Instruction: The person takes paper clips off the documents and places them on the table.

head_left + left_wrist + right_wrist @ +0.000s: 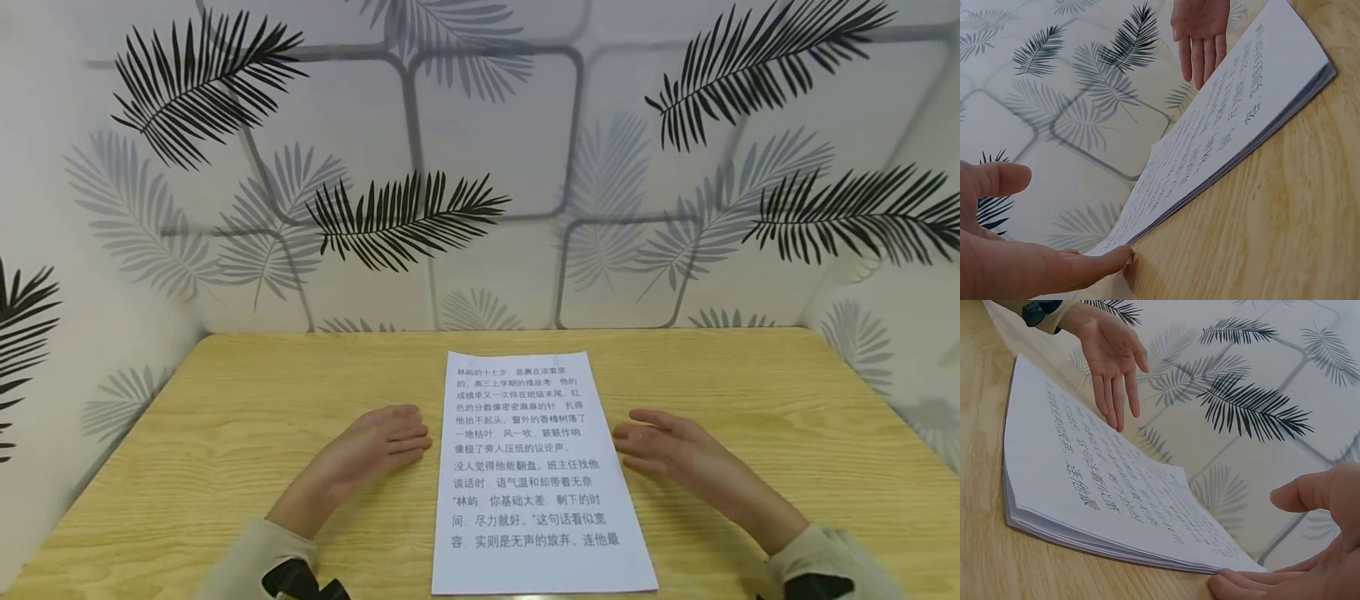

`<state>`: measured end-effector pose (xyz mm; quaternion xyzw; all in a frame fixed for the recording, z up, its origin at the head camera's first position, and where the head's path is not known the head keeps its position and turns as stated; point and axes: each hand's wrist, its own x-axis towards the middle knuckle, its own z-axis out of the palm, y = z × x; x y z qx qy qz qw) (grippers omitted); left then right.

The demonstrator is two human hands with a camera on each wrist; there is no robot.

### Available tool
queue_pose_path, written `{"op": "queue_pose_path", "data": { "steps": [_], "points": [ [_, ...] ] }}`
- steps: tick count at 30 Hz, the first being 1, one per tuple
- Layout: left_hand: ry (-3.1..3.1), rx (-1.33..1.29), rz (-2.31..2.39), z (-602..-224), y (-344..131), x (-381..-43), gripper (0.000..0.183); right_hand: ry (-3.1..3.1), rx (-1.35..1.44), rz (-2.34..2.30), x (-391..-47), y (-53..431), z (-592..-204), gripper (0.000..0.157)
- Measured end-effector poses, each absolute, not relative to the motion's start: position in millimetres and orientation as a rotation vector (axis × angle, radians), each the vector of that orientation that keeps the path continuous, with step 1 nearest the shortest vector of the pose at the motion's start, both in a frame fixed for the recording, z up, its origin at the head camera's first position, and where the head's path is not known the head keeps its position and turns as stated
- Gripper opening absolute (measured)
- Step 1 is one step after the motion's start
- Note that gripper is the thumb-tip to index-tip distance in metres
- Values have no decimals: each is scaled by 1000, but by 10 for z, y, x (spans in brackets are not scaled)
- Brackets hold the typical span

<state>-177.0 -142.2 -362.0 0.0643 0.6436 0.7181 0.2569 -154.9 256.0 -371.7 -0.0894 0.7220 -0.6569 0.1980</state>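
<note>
A thin stack of white paper (536, 567) printed with Chinese text lies on the wooden table between my two hands. My left hand (375, 450) is beside its left edge, fingers extended towards the sheets, palm facing inward. On the other side, my right hand (686, 458) is held the same way, its fingertips close to the right edge. Both hands hold nothing. In the right wrist view, several layered sheets show along the stack's edge (1085, 544), and the right fingers (1241, 584) are close by its far corner. The left thumb (1007, 179) stands apart from the fingers.
The light wood table (300, 392) reaches back to a pale wall (495, 133) patterned with dark and grey leaves. Beige sleeves (258, 554) with black wrist straps (292, 577) cover both forearms near the front edge.
</note>
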Motion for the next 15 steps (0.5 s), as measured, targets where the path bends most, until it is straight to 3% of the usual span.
{"op": "queue_pose_path", "data": {
  "steps": [15],
  "points": [
    [1684,58,2034,-3738,-1325,-1812,45,1946,-237,-1854,-1599,2539,-3774,71]
  ]
}}
